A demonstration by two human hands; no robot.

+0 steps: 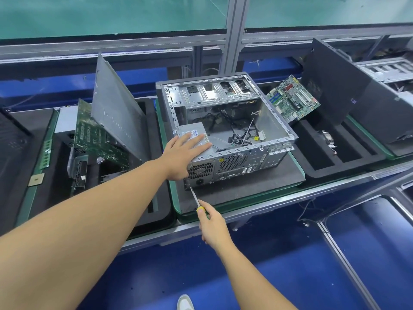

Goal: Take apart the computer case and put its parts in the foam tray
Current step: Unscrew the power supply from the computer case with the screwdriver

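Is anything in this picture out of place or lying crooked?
The motherboard right of the computer case leans tilted over the foam tray, not seated in a slot. Loose cables lie tangled inside the case.

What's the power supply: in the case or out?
In. The power supply sits in a near corner of the computer case, left hand flat on it.

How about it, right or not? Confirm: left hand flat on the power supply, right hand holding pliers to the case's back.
The tool is wrong: the right hand holds a screwdriver, not pliers, to the case's back. The left hand does lie flat on the power supply. The head view shows it.
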